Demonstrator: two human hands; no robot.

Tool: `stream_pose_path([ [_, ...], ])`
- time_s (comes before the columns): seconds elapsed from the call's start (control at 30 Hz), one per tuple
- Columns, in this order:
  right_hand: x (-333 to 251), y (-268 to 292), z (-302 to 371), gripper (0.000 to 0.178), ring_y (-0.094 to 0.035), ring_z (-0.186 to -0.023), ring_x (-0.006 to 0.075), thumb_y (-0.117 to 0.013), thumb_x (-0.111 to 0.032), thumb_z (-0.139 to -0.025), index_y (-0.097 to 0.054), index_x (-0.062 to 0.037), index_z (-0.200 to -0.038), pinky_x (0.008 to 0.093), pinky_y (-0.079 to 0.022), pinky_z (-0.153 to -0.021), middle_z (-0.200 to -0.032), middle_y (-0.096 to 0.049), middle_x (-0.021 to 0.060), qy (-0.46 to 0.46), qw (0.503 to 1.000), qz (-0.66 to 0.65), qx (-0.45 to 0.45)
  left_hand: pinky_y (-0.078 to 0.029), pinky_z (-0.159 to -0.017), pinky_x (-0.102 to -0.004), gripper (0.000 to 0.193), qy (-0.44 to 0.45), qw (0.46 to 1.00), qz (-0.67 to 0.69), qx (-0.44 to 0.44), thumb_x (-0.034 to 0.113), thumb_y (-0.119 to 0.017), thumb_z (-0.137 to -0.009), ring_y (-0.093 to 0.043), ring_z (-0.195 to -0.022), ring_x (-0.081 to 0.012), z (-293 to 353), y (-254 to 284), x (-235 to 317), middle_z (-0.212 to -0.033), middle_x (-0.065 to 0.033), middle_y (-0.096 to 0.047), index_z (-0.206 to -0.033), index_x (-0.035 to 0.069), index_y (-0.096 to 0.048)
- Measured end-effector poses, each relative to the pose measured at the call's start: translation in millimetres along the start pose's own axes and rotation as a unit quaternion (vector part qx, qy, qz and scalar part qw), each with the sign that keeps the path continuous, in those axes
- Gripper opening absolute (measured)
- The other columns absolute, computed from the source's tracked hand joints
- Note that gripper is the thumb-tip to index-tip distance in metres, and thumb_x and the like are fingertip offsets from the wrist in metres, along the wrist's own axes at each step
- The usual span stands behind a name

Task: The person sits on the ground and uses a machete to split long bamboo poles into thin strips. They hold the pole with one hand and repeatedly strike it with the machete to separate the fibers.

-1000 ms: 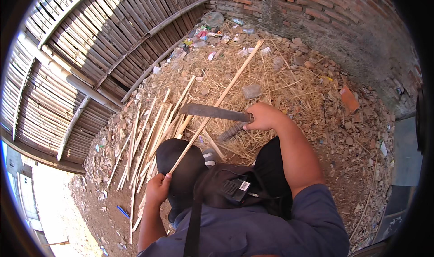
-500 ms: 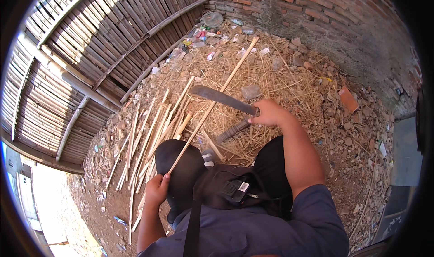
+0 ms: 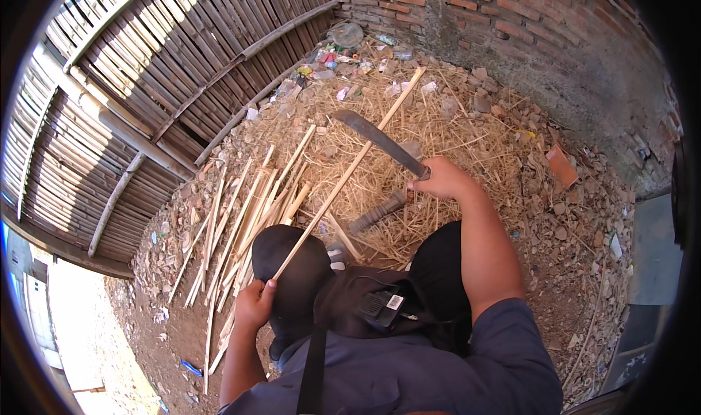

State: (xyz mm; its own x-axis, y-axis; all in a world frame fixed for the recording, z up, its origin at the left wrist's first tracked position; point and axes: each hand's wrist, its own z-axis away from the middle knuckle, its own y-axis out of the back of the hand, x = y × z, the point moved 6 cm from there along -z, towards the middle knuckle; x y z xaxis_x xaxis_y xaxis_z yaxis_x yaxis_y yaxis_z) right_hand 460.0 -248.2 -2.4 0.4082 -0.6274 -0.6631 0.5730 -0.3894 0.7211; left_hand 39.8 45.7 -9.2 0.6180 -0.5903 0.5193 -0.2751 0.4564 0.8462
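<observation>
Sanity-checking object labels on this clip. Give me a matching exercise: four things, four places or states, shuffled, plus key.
Things
1. machete
2. long wooden strip
3. orange slab
4. pile of pale strips

Places or states
A. lying loose in the picture's left half
B. gripped by the right hand
C. resting to the right of both hands
D. held near its lower end by the left hand

Pairs: 1-B, 2-D, 3-C, 4-A

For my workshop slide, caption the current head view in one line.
Left hand grips a long pale strip; right hand holds a curved blade above straw.
</observation>
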Motion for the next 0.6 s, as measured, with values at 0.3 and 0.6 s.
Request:
stream_pose_path([
  [0.3, -43.7, -33.4, 7.8, 0.043, -0.07, -0.086, 0.0314, -0.083, -0.04, -0.077, -0.073, -0.0034, -0.098, 0.0428, -0.053, -0.077, -0.085, -0.07, 0.017, 0.095, 0.987, 0.097, -0.091, -0.045, -0.06, -0.0451, 0.057, 0.01, 1.0, 0.005, -0.003, 0.052, -0.06, -0.097, -0.061, -0.062, -0.0339, 3.9, 3.9, 6.4, -0.065, -0.0204, -0.06, -0.074, -0.001, -0.059],
  [0.6, 4.9, 1.2, -1.4, 0.045, -0.071, -0.09, 0.0302, -0.083, -0.038, -0.078, -0.074, -0.0027, -0.104, 0.0411, -0.053, -0.08, -0.094, -0.073, 0.0165, -0.001, 1.0, -0.01, 0.014, -0.046, -0.061, -0.0453, 0.058, 0.012, 1.0, -0.003, -0.004, 0.054, -0.06, -0.096, -0.061, -0.063, -0.0357, 1.0, 1.0, 4.3, -0.066, -0.0202, -0.06, -0.075, 0.0, -0.059],
])
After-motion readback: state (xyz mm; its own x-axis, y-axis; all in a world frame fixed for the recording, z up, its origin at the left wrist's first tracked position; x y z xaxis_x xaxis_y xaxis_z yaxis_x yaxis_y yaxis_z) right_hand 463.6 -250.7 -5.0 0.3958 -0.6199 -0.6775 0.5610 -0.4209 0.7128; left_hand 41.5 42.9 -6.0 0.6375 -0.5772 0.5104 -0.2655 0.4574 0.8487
